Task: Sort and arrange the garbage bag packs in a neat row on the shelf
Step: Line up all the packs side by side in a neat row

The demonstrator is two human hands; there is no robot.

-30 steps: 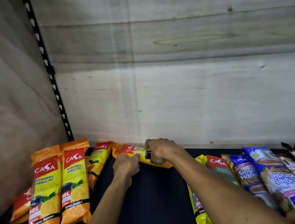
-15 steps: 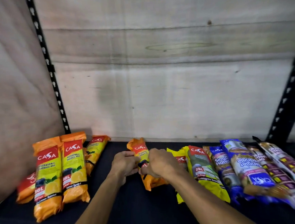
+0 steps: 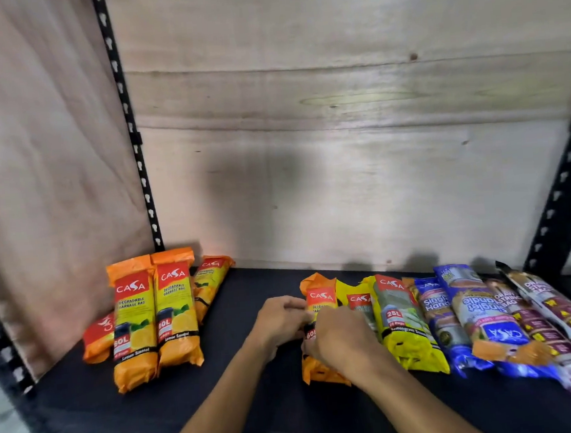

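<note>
An orange CASA garbage bag pack (image 3: 319, 299) lies lengthwise on the black shelf (image 3: 249, 383), at the left end of a row of packs. My left hand (image 3: 280, 319) grips its left side and my right hand (image 3: 341, 341) lies over its middle. Touching it on the right are two yellow packs (image 3: 402, 323), then blue packs (image 3: 446, 320) and maroon ones (image 3: 559, 331). Further left, two orange packs (image 3: 155, 315) lie side by side, with another orange pack (image 3: 211, 283) behind them and one (image 3: 99, 337) to their left.
A plywood back wall (image 3: 341, 160) and a left side panel (image 3: 34, 167) close the shelf in. Black slotted uprights stand at the back left (image 3: 130, 126) and at the right (image 3: 562, 187). A bare stretch of shelf separates the two groups of packs.
Both hands carried the orange pack from the back of the shelf forward and to the right, turned it lengthwise, and set it against the yellow packs. The camera view shifted left.
</note>
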